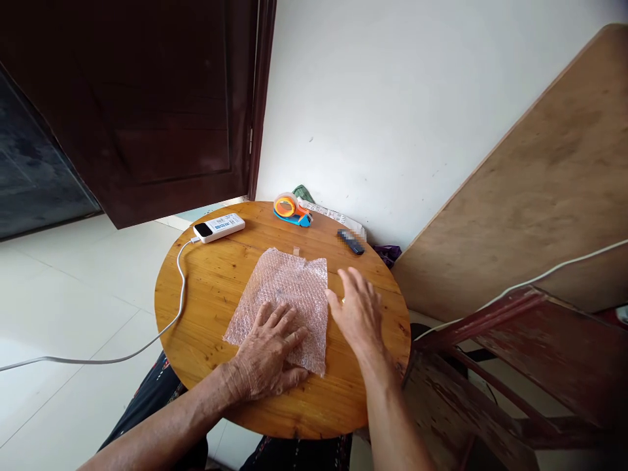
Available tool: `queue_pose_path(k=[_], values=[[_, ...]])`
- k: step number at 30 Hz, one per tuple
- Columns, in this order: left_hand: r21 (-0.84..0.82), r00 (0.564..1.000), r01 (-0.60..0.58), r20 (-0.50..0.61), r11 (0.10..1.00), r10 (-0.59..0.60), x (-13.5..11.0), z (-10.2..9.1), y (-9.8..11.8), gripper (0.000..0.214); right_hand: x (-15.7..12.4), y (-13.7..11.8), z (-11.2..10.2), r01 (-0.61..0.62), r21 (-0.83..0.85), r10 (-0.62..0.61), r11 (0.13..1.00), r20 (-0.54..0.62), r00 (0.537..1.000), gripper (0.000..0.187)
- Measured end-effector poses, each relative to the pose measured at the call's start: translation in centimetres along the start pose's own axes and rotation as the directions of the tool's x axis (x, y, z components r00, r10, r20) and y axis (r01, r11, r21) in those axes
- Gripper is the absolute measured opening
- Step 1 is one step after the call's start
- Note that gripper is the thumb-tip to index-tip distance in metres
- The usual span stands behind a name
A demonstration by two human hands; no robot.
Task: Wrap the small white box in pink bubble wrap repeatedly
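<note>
A sheet of pinkish clear bubble wrap point(289, 284) lies flat on the round wooden table point(206, 307). My left hand point(275, 350) rests on its lower part, fingers spread and palm down. To the right of the sheet, my right hand point(358, 311) hovers over the wood with fingers apart, holding nothing that I can see. A small pale bit just beside its thumb is too small to name. At the sheet's top edge sticks out a short brownish strip point(296, 251), perhaps tape.
An orange and blue tape dispenser point(293, 209) stands at the table's back. Right of it lies a dark, partly blurred object point(350, 241). A white device point(219, 227) with a cable point(183, 281) sits at the left. A red wooden chair point(520, 327) stands at the right, beyond the table.
</note>
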State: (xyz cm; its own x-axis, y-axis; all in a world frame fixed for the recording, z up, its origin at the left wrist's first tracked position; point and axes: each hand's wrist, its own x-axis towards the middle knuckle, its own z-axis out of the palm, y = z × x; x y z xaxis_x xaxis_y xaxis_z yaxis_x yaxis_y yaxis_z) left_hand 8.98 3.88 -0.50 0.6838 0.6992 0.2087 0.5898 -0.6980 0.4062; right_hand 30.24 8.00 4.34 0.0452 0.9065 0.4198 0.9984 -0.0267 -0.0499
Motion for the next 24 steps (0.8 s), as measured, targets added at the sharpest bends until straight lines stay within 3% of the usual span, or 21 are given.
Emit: queue_pose_path(k=[2,5,7,8,10,12,14,15,17,21,24], values=[[0.005,1.0,0.003,-0.007,1.0,-0.003,0.0,0.1,0.0,0.069,-0.1,2.0,-0.8,-0.144,-0.07,0.15,0.987,0.093,0.984,0.058],[0.008,1.0,0.009,-0.022,1.0,-0.009,-0.1,0.3,0.0,0.068,-0.6,5.0,-1.3,-0.316,-0.092,0.329,0.944,0.295,0.897,0.053],[0.006,1.0,0.003,-0.031,1.0,-0.003,-0.1,0.3,-0.1,0.068,-0.9,5.9,-1.7,-0.403,-0.004,0.383,0.915,0.32,0.867,0.044],[0.006,0.999,-0.004,-0.032,1.0,0.004,-0.2,0.4,-0.1,0.068,-1.1,5.8,-2.0,-0.426,0.095,0.383,0.9,0.296,0.875,0.042],[0.004,0.999,-0.015,-0.035,1.0,0.016,-0.2,0.4,-0.2,0.069,-1.3,4.4,-2.8,-0.39,0.371,0.327,0.843,0.223,0.918,0.041],[0.001,0.999,-0.018,-0.039,1.0,0.018,-0.2,0.3,-0.1,0.069,-1.3,1.8,-3.5,-0.241,0.633,0.166,0.736,0.176,0.97,0.041],[-0.007,0.999,-0.011,-0.044,1.0,0.011,-0.1,0.2,0.0,0.069,-1.0,-1.2,-3.5,-0.131,0.762,-0.037,0.635,0.199,0.979,0.036],[-0.013,0.999,-0.007,-0.047,1.0,0.007,0.0,0.1,0.1,0.069,-0.8,-2.4,-3.1,-0.109,0.794,-0.127,0.598,0.228,0.965,0.033],[-0.03,0.998,-0.004,-0.059,1.0,0.002,0.2,-0.1,0.3,0.069,-0.4,-4.1,-1.7,-0.105,0.807,-0.189,0.581,0.259,0.947,0.031],[-0.07,0.992,-0.019,-0.122,0.997,0.01,0.0,-0.9,0.4,0.064,-0.2,-4.2,1.6,-0.156,0.754,-0.136,0.639,0.31,0.941,0.029],[-0.091,0.971,0.067,-0.224,0.994,-0.086,-0.5,-1.7,-0.2,0.036,-0.8,-3.4,3.0,-0.116,0.745,-0.148,0.657,0.278,0.949,0.04]])
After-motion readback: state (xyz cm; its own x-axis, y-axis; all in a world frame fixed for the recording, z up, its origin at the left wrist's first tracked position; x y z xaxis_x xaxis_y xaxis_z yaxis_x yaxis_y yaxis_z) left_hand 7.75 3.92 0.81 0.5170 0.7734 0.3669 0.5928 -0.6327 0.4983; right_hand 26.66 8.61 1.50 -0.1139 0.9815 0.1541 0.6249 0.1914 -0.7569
